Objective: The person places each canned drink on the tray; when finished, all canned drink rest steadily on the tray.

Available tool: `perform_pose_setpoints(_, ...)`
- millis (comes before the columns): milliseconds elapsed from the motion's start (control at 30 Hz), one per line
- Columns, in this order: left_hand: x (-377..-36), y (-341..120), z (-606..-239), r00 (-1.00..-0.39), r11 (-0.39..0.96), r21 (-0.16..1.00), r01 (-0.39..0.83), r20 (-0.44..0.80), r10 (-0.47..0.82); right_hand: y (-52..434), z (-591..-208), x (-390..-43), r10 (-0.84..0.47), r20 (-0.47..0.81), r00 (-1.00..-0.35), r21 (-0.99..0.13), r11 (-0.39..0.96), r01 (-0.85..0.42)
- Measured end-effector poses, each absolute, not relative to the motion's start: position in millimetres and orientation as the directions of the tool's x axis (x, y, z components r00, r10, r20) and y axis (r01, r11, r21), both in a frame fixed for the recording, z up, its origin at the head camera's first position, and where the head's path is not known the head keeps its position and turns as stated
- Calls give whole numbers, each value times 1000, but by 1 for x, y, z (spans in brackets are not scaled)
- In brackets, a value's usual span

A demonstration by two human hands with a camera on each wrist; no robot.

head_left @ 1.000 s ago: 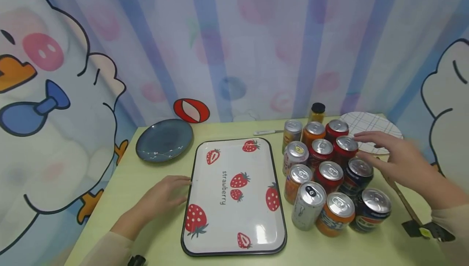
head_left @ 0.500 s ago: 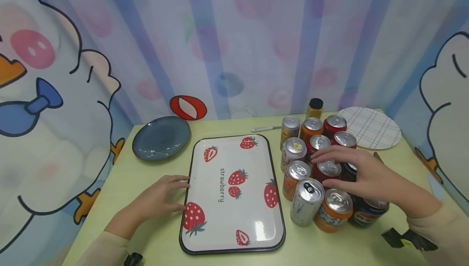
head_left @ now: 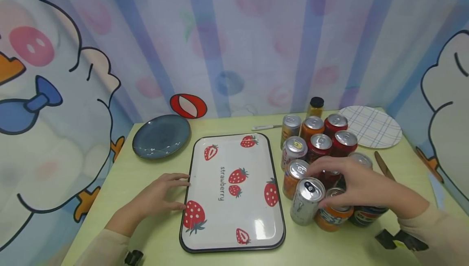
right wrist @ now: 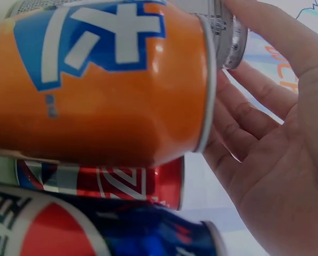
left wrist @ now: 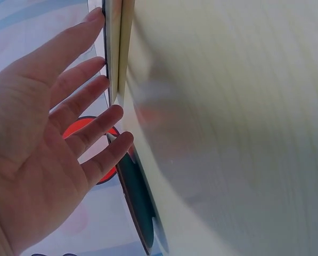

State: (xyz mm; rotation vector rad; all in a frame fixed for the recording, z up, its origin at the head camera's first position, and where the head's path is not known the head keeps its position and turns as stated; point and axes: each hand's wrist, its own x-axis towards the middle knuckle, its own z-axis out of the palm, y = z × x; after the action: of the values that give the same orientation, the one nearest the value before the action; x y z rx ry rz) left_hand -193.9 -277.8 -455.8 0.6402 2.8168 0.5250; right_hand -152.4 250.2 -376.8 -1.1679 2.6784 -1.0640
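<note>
Head view down over table (head_left: 154, 233), wrist views close beside hands, sharing tray edge, cans.

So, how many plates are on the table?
2. The dark blue plate lies at the back left, beyond the strawberry tray. The white checked plate lies at the back right, behind the cans.

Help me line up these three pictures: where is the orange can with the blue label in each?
Head: orange can in the cluster's front row, under the right hand.
Left wrist: not in it.
Right wrist: fills the upper left.
Shared landmark: the silver can beside it, at top.
</note>
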Motion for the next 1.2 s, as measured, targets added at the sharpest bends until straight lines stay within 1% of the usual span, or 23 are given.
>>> perform_pose_setpoints(167, -195, -277, -455, -886, 847, 379, 373, -125, 446, 250, -384, -155, -661, 206, -722, -645, 463, -608)
perform_pose_setpoints(400, -194, -276, -454, -886, 847, 378, 373, -126, 447, 244, -388, -153, -648, 271, -712, -682, 392, -617)
perform_pose_setpoints(567, -194, -275, -453, -888, 850, 375, 371, -125, 443, 234, -383, -151, -637, 300, -710, -707, 351, -613)
perform_pose_setpoints(733, -195, -274, -451, -885, 850, 373, 373, -132, 447, 218, -375, -155, -612, 349, -710, -662, 375, -649)
perform_pose_setpoints(800, -195, -274, -451, -883, 849, 369, 378, -133, 451, 209, -371, -157, -591, 363, -720, -641, 403, -654)
perform_pose_setpoints(867, -195, -274, -451, -882, 847, 368, 383, -129, 454, 199, -366, -159, -562, 359, -745, -634, 439, -637)
perform_pose_setpoints(967, -195, -274, -451, -880, 845, 367, 389, -123, 458, 182, -360, -162, -511, 325, -796, -657, 483, -579)
perform_pose_setpoints(1033, -195, -275, -451, -879, 842, 372, 390, -121, 460, 170, -356, -164, -486, 304, -820, -682, 490, -543)
perform_pose_setpoints(1100, -195, -275, -452, -879, 841, 375, 390, -121, 461, 158, -353, -167, -472, 299, -829, -698, 485, -527)
perform_pose_setpoints(1200, -195, -275, -452, -874, 835, 375, 402, -113, 472, 141, -353, -175, -463, 317, -828, -694, 482, -535)
